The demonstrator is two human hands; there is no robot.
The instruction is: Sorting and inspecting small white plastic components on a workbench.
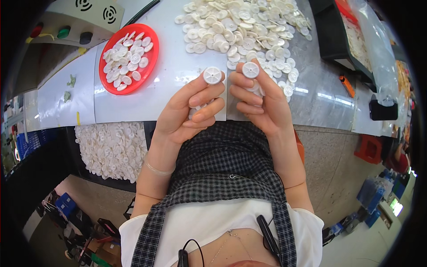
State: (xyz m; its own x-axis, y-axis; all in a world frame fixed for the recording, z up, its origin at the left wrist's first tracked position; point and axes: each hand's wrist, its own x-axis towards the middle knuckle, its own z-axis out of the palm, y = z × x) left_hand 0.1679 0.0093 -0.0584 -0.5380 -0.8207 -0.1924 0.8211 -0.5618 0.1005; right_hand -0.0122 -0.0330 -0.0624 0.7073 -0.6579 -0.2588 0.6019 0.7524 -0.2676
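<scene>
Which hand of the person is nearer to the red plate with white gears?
Left. The left hand is to the right of the red plate and slightly lower in the picture; the right hand is farther right, beyond the left one.

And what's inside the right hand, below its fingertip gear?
White pieces partly show in the right hand; its curled fingers cover the rest, so I can't count them.

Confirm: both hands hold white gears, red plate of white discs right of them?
Side's wrong. Left hand and right hand do hold white gears, but the red plate of white discs is to their left, not right: head view.
</scene>
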